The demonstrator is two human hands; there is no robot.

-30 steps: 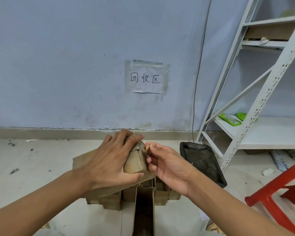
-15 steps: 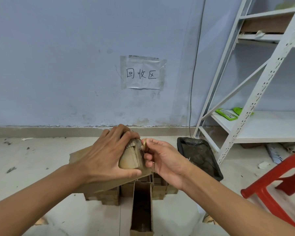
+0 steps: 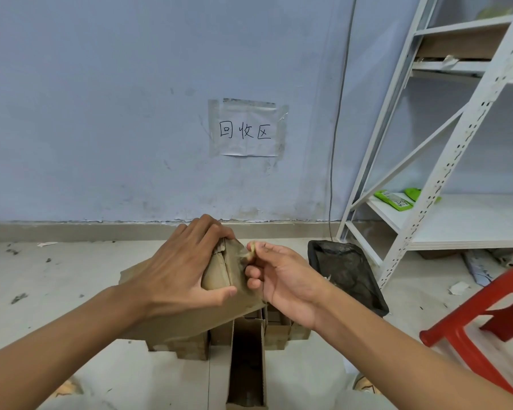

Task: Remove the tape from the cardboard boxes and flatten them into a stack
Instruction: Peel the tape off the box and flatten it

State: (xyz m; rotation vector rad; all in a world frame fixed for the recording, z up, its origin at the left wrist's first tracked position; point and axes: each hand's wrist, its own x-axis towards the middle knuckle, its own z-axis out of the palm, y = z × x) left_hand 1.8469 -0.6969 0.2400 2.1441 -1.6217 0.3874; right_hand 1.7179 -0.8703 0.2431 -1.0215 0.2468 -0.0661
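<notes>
I hold a brown cardboard box (image 3: pixel 178 324) in the air in front of me, tilted. My left hand (image 3: pixel 178 270) grips its upper right end, fingers over the top and thumb across the near face. My right hand (image 3: pixel 282 279) pinches a small end of clear tape (image 3: pixel 251 253) between thumb and forefinger at the box's top right corner. Below, on the floor, stand several more cardboard boxes (image 3: pixel 279 332), with a narrow open one (image 3: pixel 246 365) nearest me.
A black bin bag (image 3: pixel 347 273) lies on the floor to the right. White metal shelving (image 3: pixel 444 161) rises at the right, and a red plastic stool (image 3: pixel 483 329) is at the lower right. A taped paper sign (image 3: pixel 246 131) hangs on the blue wall.
My right hand's thumb and forefinger have drawn slightly away from the box corner with the tape end. The left hand keeps its grip. The view has shifted a little.
</notes>
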